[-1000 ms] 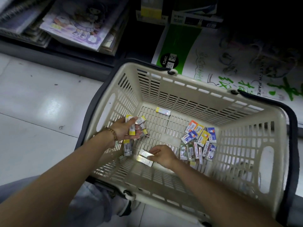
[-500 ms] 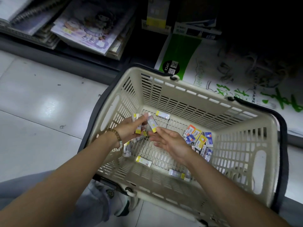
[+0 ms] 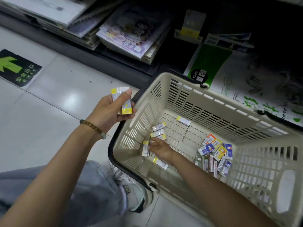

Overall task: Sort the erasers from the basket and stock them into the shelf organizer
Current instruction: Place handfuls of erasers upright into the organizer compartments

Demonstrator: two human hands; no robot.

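Your left fingers (image 3: 127,118) and thumb are curling tight round a stack (image 3: 122,102) of yellow-ended erasers, your left hand (image 3: 109,110) hovering over the floor (image 3: 49,128) just outside the left rim of the basket (image 3: 229,104), a beaded bracelet (image 3: 92,127) circling the wrist. Your right fingertips (image 3: 151,143) are touching a single eraser (image 3: 145,149) lying on the basket bottom close to the left wall; whether they are pinching it or only resting against it cannot be told. Your right hand (image 3: 161,149) is reaching deep into the basket, back of the hand up, the forearm crossing the near rim. Two loose erasers (image 3: 158,130) of the same yellow-ended kind are lying just beyond the fingertips, a third (image 3: 183,120) is sitting nearer the far wall, and a fourth (image 3: 160,163) is lying just beside the wrist on the near side. Well apart from the hand, a pile (image 3: 214,153) of mixed erasers in orange, blue and yellow wrappers is crowding the right part of the basket bottom, some flat and some tilted against one another. The cream, slotted basket is standing on the pale tiled floor, its black handle hanging down round the outside. Your shoe (image 3: 136,197) is planted near the basket's near left corner. Beyond the basket, a green-and-white paper pack (image 3: 211,63) and stacked notebooks (image 3: 127,35) are sitting on the bottom shelf (image 3: 98,63), and a green arrow sticker (image 3: 14,68) is showing on the floor at far left.
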